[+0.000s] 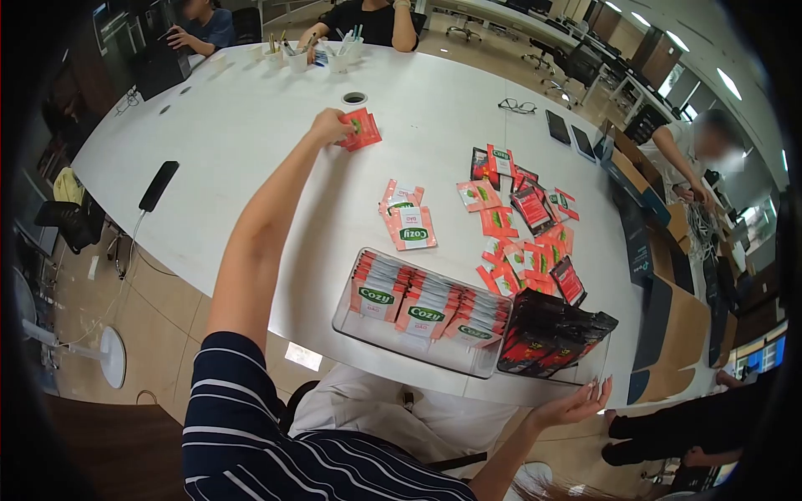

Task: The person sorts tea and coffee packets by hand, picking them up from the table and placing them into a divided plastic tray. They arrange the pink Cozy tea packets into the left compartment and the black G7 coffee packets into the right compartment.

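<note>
My left hand (328, 128) is stretched far over the table, closed on a few red sachets (362, 131). My right hand (576, 406) rests at the near edge, palm up, fingers apart and with nothing in it. Beside it, black-and-red sachets (555, 332) stand packed in a clear container. To their left, a clear tray (493, 367) holds rows of upright Cozy sachets (422, 311). A small stack of Cozy sachets (412, 227) lies beyond the tray. Further right is a loose pile of red sachets (522, 259), with several dark ones (532, 206) among them.
Cups with pens (337, 60) stand at the far edge near a seated person. A cable hole (355, 98) lies by my left hand. A phone (159, 187), glasses (517, 107) and two dark devices (558, 127) rest around. Cardboard boxes (672, 334) line the right side.
</note>
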The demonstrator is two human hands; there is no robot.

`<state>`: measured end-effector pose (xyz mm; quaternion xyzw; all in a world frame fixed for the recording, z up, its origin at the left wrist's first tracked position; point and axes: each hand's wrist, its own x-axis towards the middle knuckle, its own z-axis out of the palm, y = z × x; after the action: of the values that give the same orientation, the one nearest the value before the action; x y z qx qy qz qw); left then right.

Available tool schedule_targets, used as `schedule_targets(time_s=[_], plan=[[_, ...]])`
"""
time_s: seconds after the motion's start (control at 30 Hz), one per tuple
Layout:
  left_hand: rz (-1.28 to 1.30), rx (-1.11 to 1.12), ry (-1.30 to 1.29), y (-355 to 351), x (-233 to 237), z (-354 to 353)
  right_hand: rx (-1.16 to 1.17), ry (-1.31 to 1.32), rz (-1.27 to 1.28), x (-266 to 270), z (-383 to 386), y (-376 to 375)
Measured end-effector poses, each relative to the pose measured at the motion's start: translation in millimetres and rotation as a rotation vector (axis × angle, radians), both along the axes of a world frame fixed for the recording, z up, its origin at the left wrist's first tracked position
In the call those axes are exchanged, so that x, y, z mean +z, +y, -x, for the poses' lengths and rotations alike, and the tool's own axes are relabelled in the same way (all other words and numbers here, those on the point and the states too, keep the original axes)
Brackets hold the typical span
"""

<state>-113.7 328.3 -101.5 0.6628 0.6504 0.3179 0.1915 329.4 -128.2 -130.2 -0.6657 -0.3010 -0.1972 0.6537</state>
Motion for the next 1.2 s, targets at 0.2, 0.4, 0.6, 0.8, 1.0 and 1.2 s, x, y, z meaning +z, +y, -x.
schedule_targets(time_s=[0.2,0.4,0.6,0.8,1.0,1.2], plan=[[-0.043,0.030,0.199,6.4,-18.3,-12.8,-0.014,-0.034,0.035,1.0,-1.0,0.2],[-0.279,-0.005,0.113,-21.4,-7.2,-26.3,0.010,-0.038,-0.023,-3.4,-3.2,2.2],[-0.398,-0.197,-0.269,-139.1,61.1,-39.4,-0.076,-0.260,0.000,11.8,14.1,-1.1],[-0.720,-0.357,-0.327,-324.0,100.1,-34.8,0.604,-0.279,-0.124,52.9,98.3,2.3],[-0.889,-0.614,-0.260,-397.0,72.6,-52.2,1.509,0.617,0.268,102.7,181.4,23.1],[-0.945,-0.470,-0.197,-395.2,58.1,-51.5,1.546,0.828,0.323,102.9,198.9,24.7]])
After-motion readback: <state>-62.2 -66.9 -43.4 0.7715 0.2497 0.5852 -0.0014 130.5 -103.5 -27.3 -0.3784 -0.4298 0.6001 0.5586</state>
